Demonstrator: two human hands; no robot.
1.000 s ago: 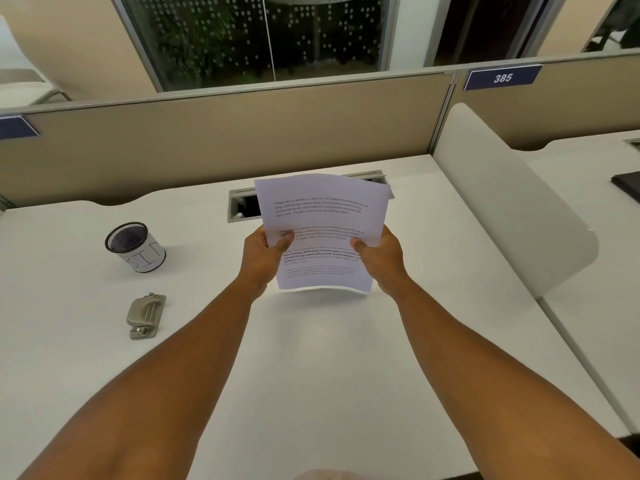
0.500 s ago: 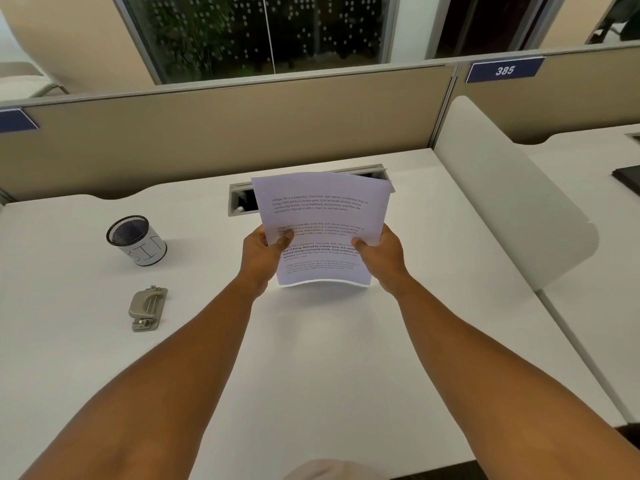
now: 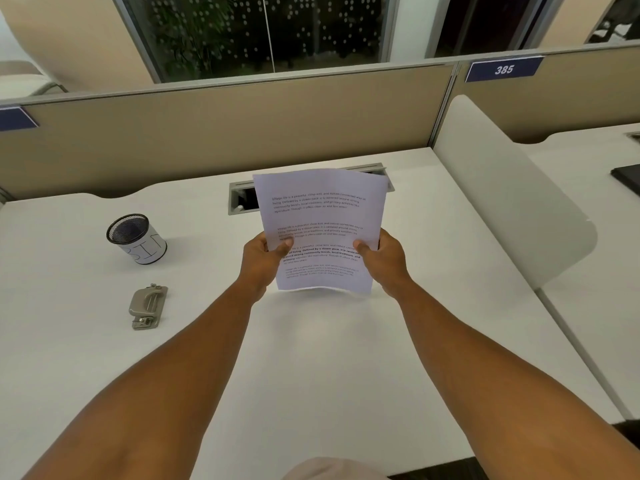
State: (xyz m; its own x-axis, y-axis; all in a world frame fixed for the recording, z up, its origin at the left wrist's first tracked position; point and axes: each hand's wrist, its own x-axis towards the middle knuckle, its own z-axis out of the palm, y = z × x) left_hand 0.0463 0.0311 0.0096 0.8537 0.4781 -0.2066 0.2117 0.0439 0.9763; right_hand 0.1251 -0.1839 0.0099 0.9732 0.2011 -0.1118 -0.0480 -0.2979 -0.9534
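Note:
A printed sheet of white paper (image 3: 322, 216) stands nearly upright over the middle of the white desk (image 3: 311, 368), its bottom edge just above the surface. My left hand (image 3: 261, 261) grips its left edge, thumb on the front of the page. My right hand (image 3: 384, 259) grips the right edge the same way. The fingers behind the sheet are hidden.
A black mesh cup (image 3: 136, 239) with a white label stands at the left. A grey metal hole punch (image 3: 148, 306) lies in front of it. A cable slot (image 3: 242, 199) sits behind the paper. A beige partition (image 3: 225, 133) closes the back; a white divider (image 3: 509, 192) bounds the right.
Both hands still hold the sheet in the same grip. The paper has shifted only slightly, and the view has tilted a little.

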